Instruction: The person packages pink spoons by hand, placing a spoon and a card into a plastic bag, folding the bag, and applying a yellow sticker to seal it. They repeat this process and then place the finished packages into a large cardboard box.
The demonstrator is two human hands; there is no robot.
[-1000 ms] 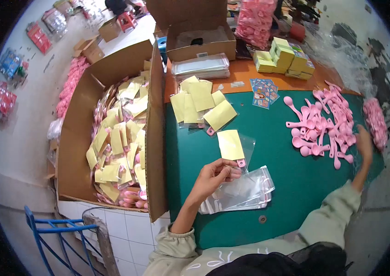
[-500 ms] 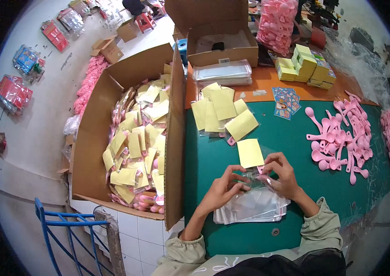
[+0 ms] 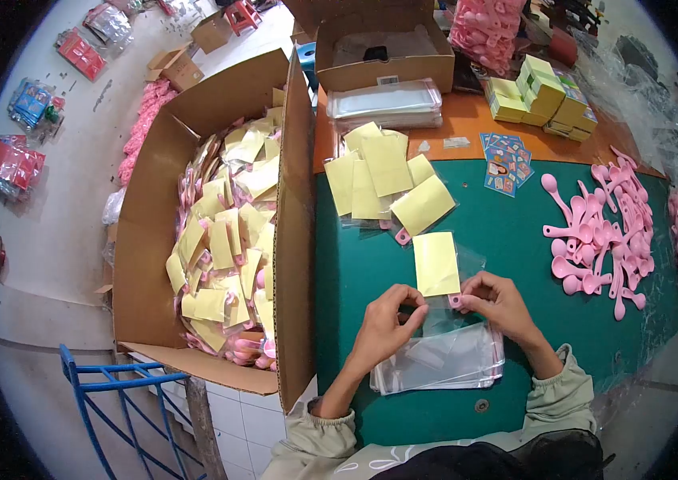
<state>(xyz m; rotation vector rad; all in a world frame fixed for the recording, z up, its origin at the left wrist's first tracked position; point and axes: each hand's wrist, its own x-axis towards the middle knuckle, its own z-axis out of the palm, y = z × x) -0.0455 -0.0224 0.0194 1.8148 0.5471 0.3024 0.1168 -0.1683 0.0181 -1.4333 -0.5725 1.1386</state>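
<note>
A clear bag holding a yellow card (image 3: 437, 264) and a pink spoon, whose handle end shows under the card, lies on the green mat in front of my hands. My right hand (image 3: 499, 306) is closed on the bag's lower right edge beside the spoon handle. My left hand (image 3: 392, 322) is pinched at the bag's lower left; what its fingertips hold is too small to make out. Just below both hands rests a stack of clear bags (image 3: 443, 362). Farther up the mat are several bags with yellow cards (image 3: 385, 166).
On the left stands a large cardboard box (image 3: 297, 240) full of carded bags. Pink spoons (image 3: 595, 232) are heaped at the right. Blue printed cards (image 3: 505, 164), yellow-green card stacks (image 3: 543, 90), more clear bags (image 3: 385, 102) and an open carton (image 3: 387, 72) lie toward the back.
My hands have moved slightly apart, and the bag's lower part between them lies flatter. The whole view has shifted a little.
</note>
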